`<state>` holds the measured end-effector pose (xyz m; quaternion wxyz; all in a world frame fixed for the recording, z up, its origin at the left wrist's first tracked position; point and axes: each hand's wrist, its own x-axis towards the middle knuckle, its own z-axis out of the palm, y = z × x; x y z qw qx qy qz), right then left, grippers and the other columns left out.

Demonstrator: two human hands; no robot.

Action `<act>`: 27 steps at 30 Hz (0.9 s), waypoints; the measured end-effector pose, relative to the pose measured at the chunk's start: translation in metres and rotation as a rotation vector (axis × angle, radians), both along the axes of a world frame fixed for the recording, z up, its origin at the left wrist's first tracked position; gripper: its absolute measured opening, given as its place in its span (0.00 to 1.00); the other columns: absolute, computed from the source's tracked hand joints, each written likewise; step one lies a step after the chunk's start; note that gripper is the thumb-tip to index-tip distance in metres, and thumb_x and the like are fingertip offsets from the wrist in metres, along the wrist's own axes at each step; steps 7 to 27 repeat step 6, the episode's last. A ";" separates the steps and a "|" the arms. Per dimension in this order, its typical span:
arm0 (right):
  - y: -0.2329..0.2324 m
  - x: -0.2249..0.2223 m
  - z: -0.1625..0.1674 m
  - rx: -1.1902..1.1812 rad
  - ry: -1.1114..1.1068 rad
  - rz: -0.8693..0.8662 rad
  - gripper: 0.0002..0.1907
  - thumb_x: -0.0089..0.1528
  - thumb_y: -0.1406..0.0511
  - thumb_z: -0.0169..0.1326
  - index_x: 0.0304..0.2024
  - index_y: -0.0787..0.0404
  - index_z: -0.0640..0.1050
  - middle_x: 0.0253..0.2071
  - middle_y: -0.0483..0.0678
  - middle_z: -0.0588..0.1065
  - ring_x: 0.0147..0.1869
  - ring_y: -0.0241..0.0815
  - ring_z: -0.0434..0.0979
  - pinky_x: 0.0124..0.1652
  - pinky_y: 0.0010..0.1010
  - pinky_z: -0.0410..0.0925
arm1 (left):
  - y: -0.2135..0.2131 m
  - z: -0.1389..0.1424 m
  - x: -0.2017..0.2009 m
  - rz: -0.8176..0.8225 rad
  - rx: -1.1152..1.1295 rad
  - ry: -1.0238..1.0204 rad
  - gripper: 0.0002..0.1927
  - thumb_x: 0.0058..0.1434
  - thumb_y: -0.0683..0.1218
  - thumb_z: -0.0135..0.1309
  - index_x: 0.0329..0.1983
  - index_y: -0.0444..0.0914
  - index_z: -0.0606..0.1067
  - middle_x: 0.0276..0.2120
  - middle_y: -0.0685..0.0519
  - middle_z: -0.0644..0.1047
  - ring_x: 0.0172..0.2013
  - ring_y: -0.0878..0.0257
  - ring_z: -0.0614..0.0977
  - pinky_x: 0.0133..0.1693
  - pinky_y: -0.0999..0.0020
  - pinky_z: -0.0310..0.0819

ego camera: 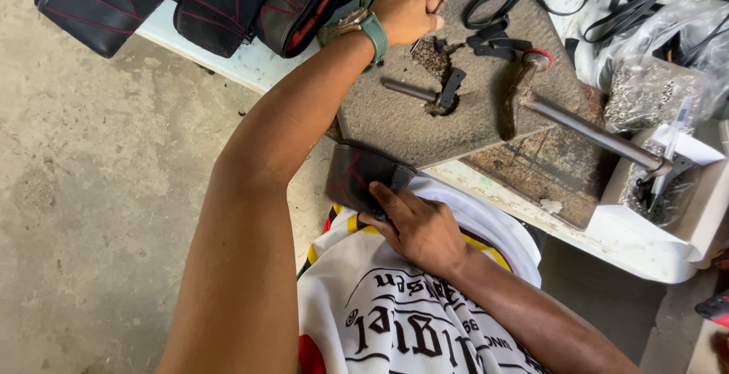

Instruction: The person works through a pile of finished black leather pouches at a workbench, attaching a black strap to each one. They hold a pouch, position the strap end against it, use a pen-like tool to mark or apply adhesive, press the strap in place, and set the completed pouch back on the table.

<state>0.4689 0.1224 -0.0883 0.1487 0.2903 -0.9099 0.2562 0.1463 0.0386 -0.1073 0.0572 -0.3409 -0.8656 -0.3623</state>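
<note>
Watching the head feed. Left hand (406,9) is reaching over the slab (395,127), fingers curled shut into a fist right above the small pile of rivets (431,56). Something small and brownish is poking out by the thumb; I can't tell what it is.

Right hand (418,226) is gripping the pouch (357,176), fingers clamped over its near edge. The pouch is sitting at the lap, tucked just under the slab's front edge, touching the white shirt (395,313).

My read on doing this well:
- keeping the right-hand grip firm so the pouch isn't sliding off the lap
- pinching with the fingertips rather than the whole fist, since the pieces are looking tiny
- keeping the wrist clear of the punch (414,91) and the hammer (577,127), both lying loose on the slab

Counting:
- pouch in hand: 1
- black bags with red stitching (220,2), hanging over the far-left edge of the surface (228,59): 3 showing, possibly more cropped
- hammer: 1, rusty head, pipe handle
- punch: 1
- short black strap bits (497,41) on the slab: roughly 4, overlapping, so not firm
- clear bag of metal bits (645,97): 1
- open white box (702,192) at the right: 1
- wristwatch (363,26): 1, on the left wrist
</note>
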 end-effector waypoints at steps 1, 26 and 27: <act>0.000 0.001 0.003 -0.030 0.013 -0.007 0.29 0.60 0.56 0.66 0.56 0.68 0.74 0.40 0.53 0.81 0.29 0.45 0.80 0.25 0.32 0.72 | 0.000 -0.001 0.001 -0.007 0.002 0.004 0.18 0.56 0.49 0.70 0.21 0.39 0.74 0.19 0.52 0.77 0.22 0.64 0.80 0.26 0.64 0.72; -0.005 0.002 0.003 -0.231 -0.166 -0.135 0.31 0.62 0.55 0.67 0.59 0.60 0.67 0.33 0.46 0.79 0.28 0.36 0.82 0.27 0.27 0.75 | -0.011 -0.004 0.004 0.011 0.001 -0.068 0.16 0.58 0.50 0.70 0.23 0.39 0.75 0.20 0.51 0.78 0.24 0.61 0.80 0.29 0.62 0.73; -0.005 0.002 0.003 -0.231 -0.166 -0.135 0.31 0.62 0.55 0.67 0.59 0.60 0.67 0.33 0.46 0.79 0.28 0.36 0.82 0.27 0.27 0.75 | -0.011 -0.004 0.004 0.011 0.001 -0.068 0.16 0.58 0.50 0.70 0.23 0.39 0.75 0.20 0.51 0.78 0.24 0.61 0.80 0.29 0.62 0.73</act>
